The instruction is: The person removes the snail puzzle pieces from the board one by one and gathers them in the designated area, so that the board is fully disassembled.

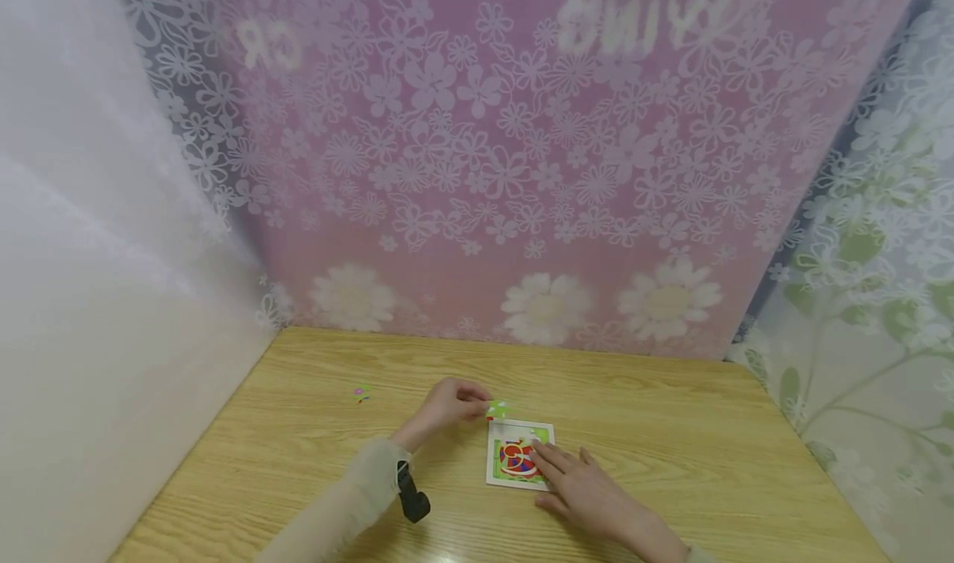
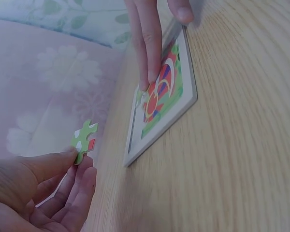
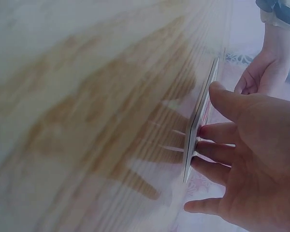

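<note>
The left hand (image 1: 453, 401) pinches a green-and-white jigsaw piece (image 2: 82, 139) near the square, white-framed puzzle (image 1: 514, 459); the right hand (image 1: 585, 487), fingers extended, rests on it. Piece-fitting seems underway, next needing careful alignment.

1 puzzle board (image 2: 160, 125), 1 held piece (image 2: 82, 138), 1 table (image 1: 671, 422)

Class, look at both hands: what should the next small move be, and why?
Probably, the left hand should bring its pinched green piece over the far-left corner of the white-framed puzzle: that area looks unfilled, the piece is held just beyond it, and the right hand rests its fingers on the puzzle.
</note>
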The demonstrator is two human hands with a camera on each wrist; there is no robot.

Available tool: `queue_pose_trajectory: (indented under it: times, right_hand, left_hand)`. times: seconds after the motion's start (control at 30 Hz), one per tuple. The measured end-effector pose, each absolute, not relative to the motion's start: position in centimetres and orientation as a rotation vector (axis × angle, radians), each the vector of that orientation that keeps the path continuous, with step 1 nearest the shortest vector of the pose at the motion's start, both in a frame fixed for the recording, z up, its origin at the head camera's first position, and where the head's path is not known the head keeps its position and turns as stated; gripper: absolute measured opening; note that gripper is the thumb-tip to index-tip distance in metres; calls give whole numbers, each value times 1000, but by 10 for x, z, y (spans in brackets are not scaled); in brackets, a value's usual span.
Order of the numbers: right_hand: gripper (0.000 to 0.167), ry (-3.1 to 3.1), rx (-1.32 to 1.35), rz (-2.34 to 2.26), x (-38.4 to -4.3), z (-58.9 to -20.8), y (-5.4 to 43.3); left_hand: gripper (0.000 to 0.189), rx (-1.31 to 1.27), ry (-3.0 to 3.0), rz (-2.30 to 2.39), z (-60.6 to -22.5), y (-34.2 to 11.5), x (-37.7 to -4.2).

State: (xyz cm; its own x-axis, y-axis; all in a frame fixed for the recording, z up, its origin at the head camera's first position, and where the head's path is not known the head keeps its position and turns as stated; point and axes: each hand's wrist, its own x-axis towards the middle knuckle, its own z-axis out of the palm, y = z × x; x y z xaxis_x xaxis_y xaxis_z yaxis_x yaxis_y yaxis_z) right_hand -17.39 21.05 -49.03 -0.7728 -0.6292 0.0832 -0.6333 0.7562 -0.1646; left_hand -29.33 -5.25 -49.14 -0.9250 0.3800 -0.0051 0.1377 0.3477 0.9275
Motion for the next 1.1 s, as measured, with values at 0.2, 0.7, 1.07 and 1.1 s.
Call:
queue_pose_trajectory:
  times: [0.2,0.7,1.07,1.1]
  right_hand:
    - [59,-2918,1057,270,-174,-490,210]
    - [58,-2882,1059,236,-175,-496,211]
    - [58,-2878,1052,234,-175,-496,211]
    - [58,-2877,1052,234,-174,-496,211]
  left_hand:
    - [15,450,2408,1606,-492,-72,-292]
    - [16,378,2489,1549,-492,-118,-295]
    - [17,317,2493,1558,-489,-146,-304]
    - [16,315,2508,1547,-490,-149,-306]
